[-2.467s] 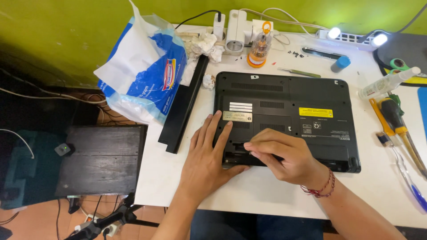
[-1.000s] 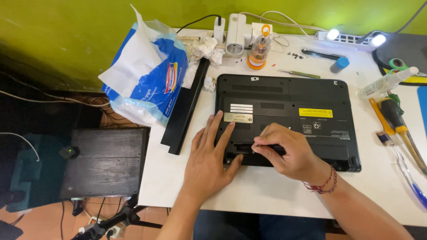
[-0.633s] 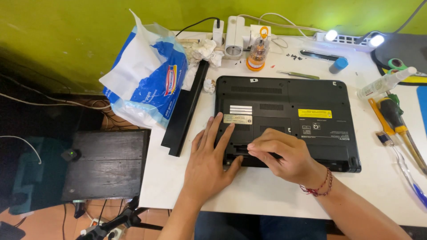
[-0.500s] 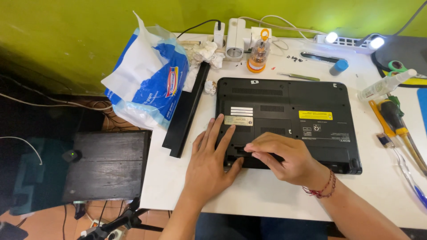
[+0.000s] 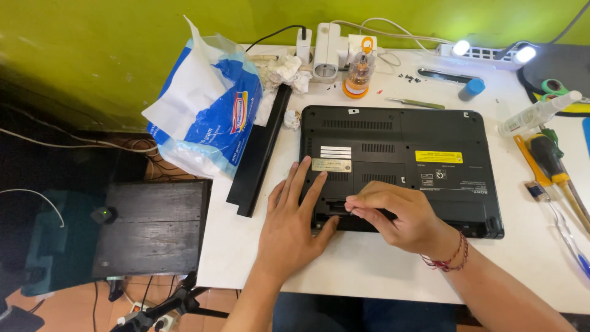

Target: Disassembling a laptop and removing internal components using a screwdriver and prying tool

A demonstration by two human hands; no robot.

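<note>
A black laptop lies upside down on the white table. The left hand rests flat and open on its near left corner, gripping nothing. The right hand has its fingertips pinched together at the slot along the near edge; what they hold cannot be made out. A long black battery lies just left of the laptop.

The left hand lies flat, palm down, fingers spread and pointing away — thumb angled toward the right hand, which curls loosely, fingertips pinched together, a red cord bracelet at the wrist.
</note>
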